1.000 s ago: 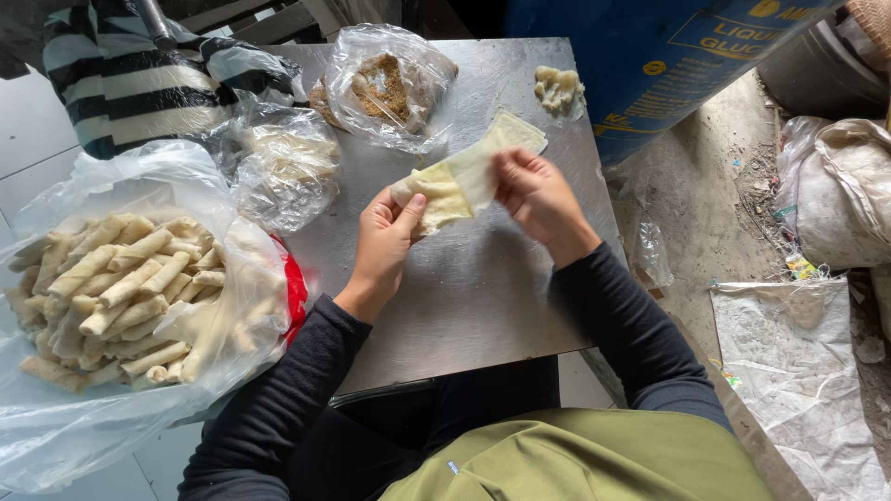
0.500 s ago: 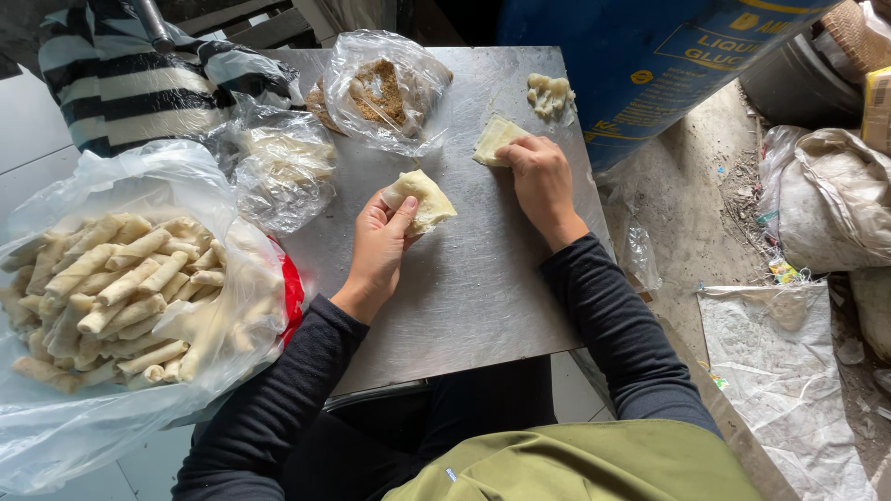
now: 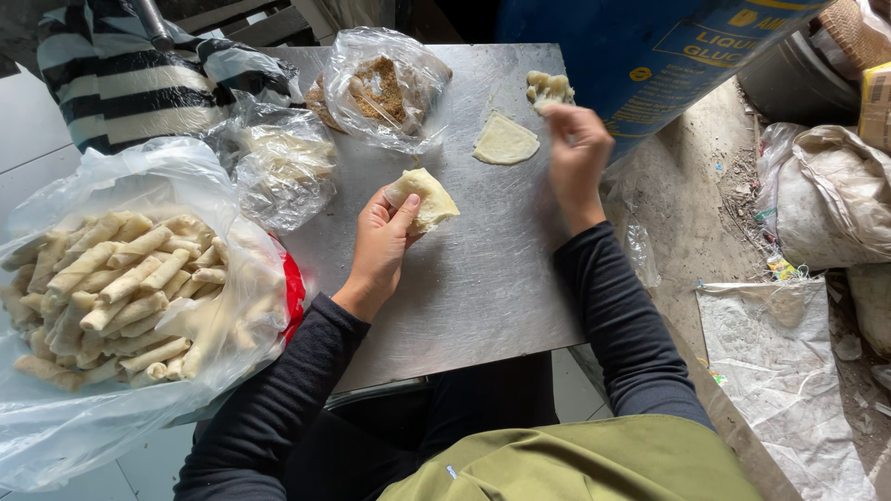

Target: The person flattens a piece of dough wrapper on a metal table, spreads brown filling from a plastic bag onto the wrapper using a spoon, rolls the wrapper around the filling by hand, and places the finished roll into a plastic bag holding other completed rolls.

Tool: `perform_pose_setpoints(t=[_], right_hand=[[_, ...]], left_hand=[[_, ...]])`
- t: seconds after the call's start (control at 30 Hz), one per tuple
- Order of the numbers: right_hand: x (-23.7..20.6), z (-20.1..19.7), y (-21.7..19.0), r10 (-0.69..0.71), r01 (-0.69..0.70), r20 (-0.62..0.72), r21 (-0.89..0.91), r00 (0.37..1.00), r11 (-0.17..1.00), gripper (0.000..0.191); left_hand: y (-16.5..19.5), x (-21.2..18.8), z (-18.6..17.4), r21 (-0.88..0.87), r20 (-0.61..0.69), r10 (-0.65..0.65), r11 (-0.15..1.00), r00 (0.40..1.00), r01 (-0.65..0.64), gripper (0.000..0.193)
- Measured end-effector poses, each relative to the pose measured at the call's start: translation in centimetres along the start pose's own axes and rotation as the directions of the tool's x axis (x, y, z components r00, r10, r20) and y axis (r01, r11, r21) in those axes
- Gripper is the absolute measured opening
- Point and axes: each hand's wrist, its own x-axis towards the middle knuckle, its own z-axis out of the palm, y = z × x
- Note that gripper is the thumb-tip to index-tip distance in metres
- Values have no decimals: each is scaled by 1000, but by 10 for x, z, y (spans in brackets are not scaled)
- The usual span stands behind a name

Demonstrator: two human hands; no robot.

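On the steel table [image 3: 483, 288], folded wrapper [image 3: 429, 198] gripped in left hand [image 3: 382, 239]; right hand [image 3: 577, 153], fingers half-curled, well apart by dough lump [image 3: 548, 88].

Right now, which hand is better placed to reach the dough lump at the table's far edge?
Right. The right hand hovers just beside the dough lump, while the left hand is occupied holding a folded wrapper nearer the body.

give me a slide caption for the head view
Left hand holds a folded pale dough wrapper; right hand reaches toward the dough lump.
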Motion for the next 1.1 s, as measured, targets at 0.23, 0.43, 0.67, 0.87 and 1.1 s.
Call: perform_pose_setpoints(t=[0.23,0.43,0.67,0.87,1.1], right_hand=[[-20,15,-37,-156,231,289,-250,945,940,7],[-23,14,-38,-107,191,340,-225,934,955,9],[-22,11,-42,-123,211,372,-206,920,956,8],[-13,4,-73,-95,80,455,53,885,995,32],[-31,11,-112,-164,-73,665,313,729,947,22]], left_hand=[[0,-2,1,22,53,43,999,998,-45,26],[1,-3,1,37,54,33,999,998,-35,27],[1,-4,1,48,84,38,998,996,-42,28],[3,-5,2,16,190,-9,1000,982,6,44],[-1,-7,8,132,269,91,983,959,-131,41]])
